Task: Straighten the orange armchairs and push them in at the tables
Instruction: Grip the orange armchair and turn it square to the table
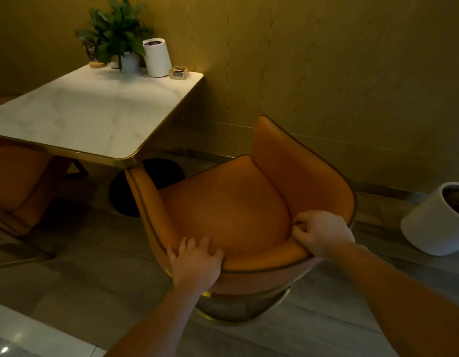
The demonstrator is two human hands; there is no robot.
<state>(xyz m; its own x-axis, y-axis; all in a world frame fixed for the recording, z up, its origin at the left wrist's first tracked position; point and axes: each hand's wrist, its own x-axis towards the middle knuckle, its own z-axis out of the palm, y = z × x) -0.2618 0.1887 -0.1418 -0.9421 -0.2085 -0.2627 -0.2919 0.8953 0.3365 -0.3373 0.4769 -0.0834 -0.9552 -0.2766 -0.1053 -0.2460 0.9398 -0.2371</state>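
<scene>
Orange and smooth, the armchair (231,202) has a dark edge line and a gold foot. The left hand (195,261) and right hand (323,234) both curl tight over its back rim. It sits crooked at the near corner of the table (76,112), one arm maybe touching it.

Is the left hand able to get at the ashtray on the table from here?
Probably not as things stand. The left hand grips the back rim of the armchair, which stands between it and the table, and the ashtray sits at the far end by the wall.
</scene>
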